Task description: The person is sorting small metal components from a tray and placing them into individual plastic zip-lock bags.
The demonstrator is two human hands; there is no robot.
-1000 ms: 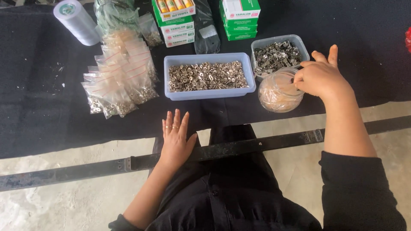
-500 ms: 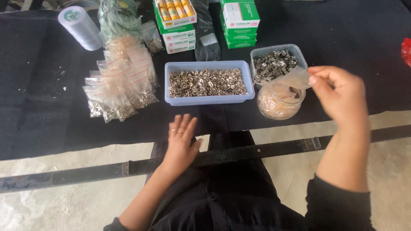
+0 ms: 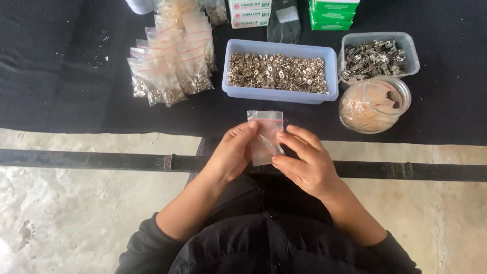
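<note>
A small clear zip bag (image 3: pixel 265 133) with a red seal line is held up between both hands in front of my lap. My left hand (image 3: pixel 231 152) pinches its left edge, and my right hand (image 3: pixel 304 160) grips its right side with thumb and fingers. The bag looks empty. Just beyond it on the black cloth stands a pale blue tray (image 3: pixel 280 93) full of small metal rings. To the right sit a clear round jar (image 3: pixel 374 104) stuffed with folded bags and a clear tub (image 3: pixel 412 53) of dark metal parts.
A heap of filled small bags (image 3: pixel 170 63) lies at the left on the black cloth (image 3: pixel 61 76). Green and white boxes (image 3: pixel 332 10) stand at the back. A dark metal bar (image 3: pixel 86 160) crosses the concrete floor in front of me.
My right hand drew a bag from the jar and brought it to the middle. My left hand rose off my lap and took the bag's other side.
</note>
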